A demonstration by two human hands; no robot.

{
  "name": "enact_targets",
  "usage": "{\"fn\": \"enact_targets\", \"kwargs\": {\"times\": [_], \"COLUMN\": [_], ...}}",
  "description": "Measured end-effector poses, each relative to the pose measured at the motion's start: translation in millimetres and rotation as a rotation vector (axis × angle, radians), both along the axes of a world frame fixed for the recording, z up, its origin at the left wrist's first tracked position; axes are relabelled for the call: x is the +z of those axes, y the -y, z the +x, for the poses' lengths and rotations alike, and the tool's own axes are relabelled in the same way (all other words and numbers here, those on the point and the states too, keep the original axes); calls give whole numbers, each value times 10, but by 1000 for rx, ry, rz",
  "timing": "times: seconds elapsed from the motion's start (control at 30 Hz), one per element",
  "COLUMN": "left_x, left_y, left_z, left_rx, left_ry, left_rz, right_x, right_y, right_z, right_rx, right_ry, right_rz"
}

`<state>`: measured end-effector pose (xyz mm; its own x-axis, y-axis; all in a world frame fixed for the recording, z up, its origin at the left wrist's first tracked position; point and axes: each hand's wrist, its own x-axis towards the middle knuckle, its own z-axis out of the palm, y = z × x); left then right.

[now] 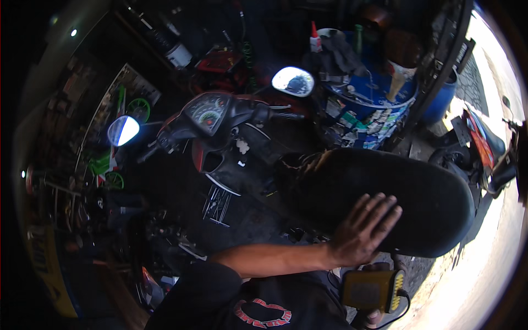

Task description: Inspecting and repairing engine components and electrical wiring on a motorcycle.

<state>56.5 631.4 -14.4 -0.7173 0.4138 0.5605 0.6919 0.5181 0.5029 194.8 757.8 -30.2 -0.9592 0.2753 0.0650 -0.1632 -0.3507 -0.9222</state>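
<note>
My left hand (364,228) lies with fingers outstretched on the black seat (418,187) of the scooter, whose surface looks scuffed or torn near its front end. My forearm crosses the lower middle. Below the seat, my right hand (373,316) grips a yellow and black device (363,289) with a black cable; most of that hand is hidden behind it. The scooter's dashboard (206,118) and handlebar sit upper left of the seat, between a left mirror (124,132) and a right mirror (292,82).
A blue drum (399,82) covered with items stands behind the seat, another blue barrel (440,96) beside it. Red equipment (220,69) is at the back, shelving and green-wheeled small bikes (137,110) at left. Another motorcycle (476,143) stands by the bright pavement at right.
</note>
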Motion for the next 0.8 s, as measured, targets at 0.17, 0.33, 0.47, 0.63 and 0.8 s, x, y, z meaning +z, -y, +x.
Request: {"fn": "enact_targets", "kwargs": {"times": [0.17,0.33,0.47,0.63,0.8], "left_x": [-1077,-1856,-2457,-2493,-2430], "left_y": [-996,-1563,-1533,-1500,-591], "left_z": [455,610,709,749,646], "left_rx": [99,-55,-25,-142,-137], "left_ry": [-92,-60,-67,99,522], "left_rz": [-108,-444,-494,-353,-38], "right_x": [33,339,243,356,303], "right_y": [-315,-176,38,236,916], "right_z": [568,802,826,657,460], "right_rx": [-184,-201,-90,173,432], "right_ry": [110,179,154,72,-22], "right_rz": [227,465,509,560,504]}}
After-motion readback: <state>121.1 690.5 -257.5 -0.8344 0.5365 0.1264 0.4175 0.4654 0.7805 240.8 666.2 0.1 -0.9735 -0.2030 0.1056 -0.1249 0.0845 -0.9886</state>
